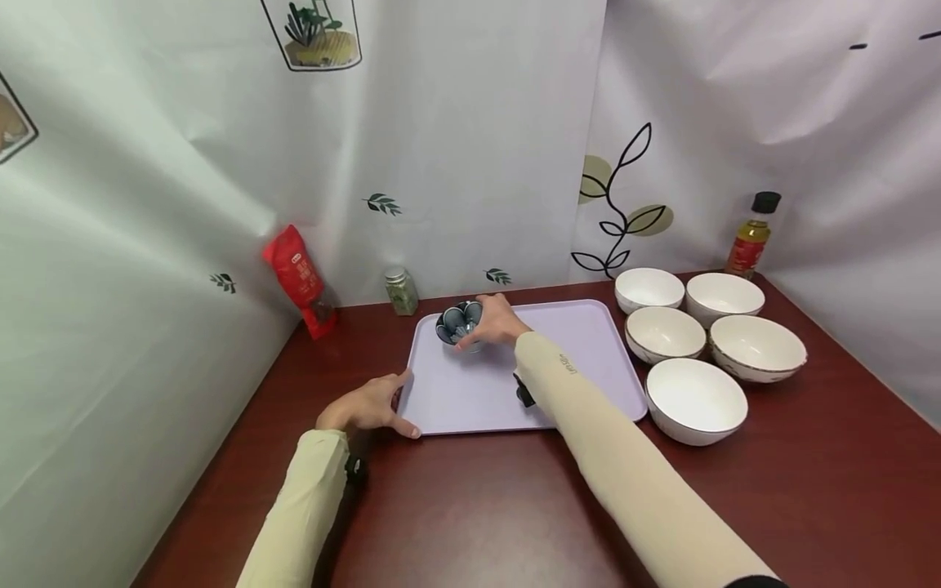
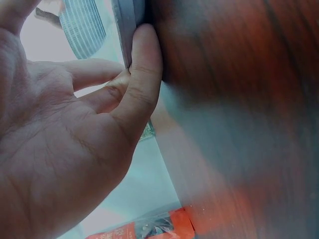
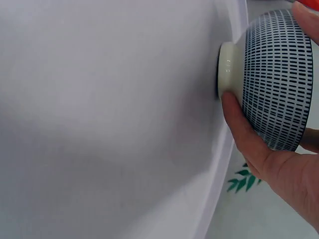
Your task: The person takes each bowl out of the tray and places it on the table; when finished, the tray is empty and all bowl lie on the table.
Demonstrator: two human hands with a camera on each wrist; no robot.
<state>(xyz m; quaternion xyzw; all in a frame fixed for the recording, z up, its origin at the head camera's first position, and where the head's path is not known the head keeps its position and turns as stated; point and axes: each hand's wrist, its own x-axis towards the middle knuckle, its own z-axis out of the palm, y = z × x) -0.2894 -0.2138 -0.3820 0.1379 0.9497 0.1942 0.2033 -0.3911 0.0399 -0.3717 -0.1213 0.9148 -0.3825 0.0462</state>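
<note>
In the head view, my right hand [image 1: 497,320] grips a small bowl [image 1: 452,324] by its sides at the back left of a pale lilac tray [image 1: 500,400]. Dark rounded petal shapes show inside the bowl. The right wrist view shows rows of dark dashes on its outer wall and a plain cream foot, close over the tray, with a finger of my right hand [image 3: 279,164] along it. My left hand [image 1: 373,404] spans the tray's front left corner. In the left wrist view, fingers of my left hand [image 2: 89,119] touch the tray's rim [image 2: 123,30].
Several white bowls [image 1: 697,400] stand on the dark red table [image 1: 470,506], right of the tray. A bottle [image 1: 750,237] with a dark cap is behind them. At the back left are a red packet [image 1: 297,273] and a glass jar [image 1: 400,291]. Patterned white cloth [image 1: 470,147] hangs behind.
</note>
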